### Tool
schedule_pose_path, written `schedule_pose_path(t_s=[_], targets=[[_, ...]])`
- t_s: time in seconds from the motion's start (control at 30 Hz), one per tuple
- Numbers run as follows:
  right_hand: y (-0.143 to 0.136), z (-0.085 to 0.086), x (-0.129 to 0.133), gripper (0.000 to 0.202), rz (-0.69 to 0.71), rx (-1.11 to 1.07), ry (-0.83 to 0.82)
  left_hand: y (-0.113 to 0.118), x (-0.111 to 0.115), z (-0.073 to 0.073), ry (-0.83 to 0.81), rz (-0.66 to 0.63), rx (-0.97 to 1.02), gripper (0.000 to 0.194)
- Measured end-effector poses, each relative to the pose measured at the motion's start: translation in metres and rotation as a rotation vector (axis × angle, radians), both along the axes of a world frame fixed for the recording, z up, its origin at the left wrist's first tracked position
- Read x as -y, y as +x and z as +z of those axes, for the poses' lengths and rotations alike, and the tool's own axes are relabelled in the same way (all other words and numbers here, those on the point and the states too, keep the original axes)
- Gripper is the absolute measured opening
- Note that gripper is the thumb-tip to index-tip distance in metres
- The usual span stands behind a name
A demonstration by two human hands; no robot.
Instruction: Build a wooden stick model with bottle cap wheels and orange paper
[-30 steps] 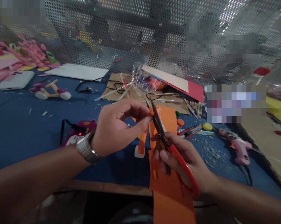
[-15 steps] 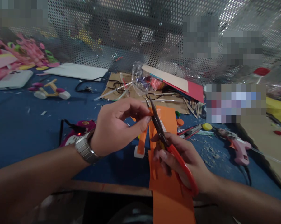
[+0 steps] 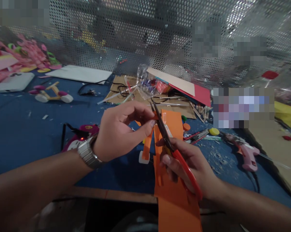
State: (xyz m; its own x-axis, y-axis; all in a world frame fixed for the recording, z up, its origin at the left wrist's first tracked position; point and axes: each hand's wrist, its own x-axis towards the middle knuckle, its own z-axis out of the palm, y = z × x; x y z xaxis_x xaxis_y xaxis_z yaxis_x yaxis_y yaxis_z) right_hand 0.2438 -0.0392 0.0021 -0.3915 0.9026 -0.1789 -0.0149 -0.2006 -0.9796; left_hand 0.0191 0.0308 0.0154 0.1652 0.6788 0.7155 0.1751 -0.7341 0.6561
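Observation:
My right hand grips red-handled scissors, their dark blades pointing up and away. Between thumb and fingers, my left hand pinches a small piece of orange paper at the blades, which look nearly closed. Under the scissors, a long orange paper sheet lies on the table and hangs over its front edge. Just below my left fingers, an orange strip reaches down to a small white block.
A pink glue gun lies at the right near paper scraps. A purple-and-white device with a red light sits behind my left wrist. Further back are a small wheeled wooden model, cardboard with plastic wrap, and a perforated metal screen.
The scissors' handles and blades have drawn closer together in my right hand. My left hand stays almost where it was, still pinching the orange piece.

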Motion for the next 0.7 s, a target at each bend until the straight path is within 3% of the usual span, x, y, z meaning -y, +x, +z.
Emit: schedule_pose_path(t_s=[0.3,0.5,0.6,0.7], targets=[[-0.001,0.000,0.001,0.059,-0.007,0.016,-0.009,0.000,0.002,0.002,-0.034,0.023,-0.017,0.011],[0.007,0.005,-0.011,0.057,-0.074,0.062,0.106,0.000,0.001,0.000,-0.034,0.002,-0.016,0.013],[0.022,0.018,-0.030,0.064,-0.109,0.177,0.170,0.000,0.001,0.000,-0.021,-0.069,0.006,0.016],[0.044,0.032,-0.049,0.074,-0.120,0.449,0.316,0.000,0.001,-0.001,-0.040,-0.108,0.009,0.024]])
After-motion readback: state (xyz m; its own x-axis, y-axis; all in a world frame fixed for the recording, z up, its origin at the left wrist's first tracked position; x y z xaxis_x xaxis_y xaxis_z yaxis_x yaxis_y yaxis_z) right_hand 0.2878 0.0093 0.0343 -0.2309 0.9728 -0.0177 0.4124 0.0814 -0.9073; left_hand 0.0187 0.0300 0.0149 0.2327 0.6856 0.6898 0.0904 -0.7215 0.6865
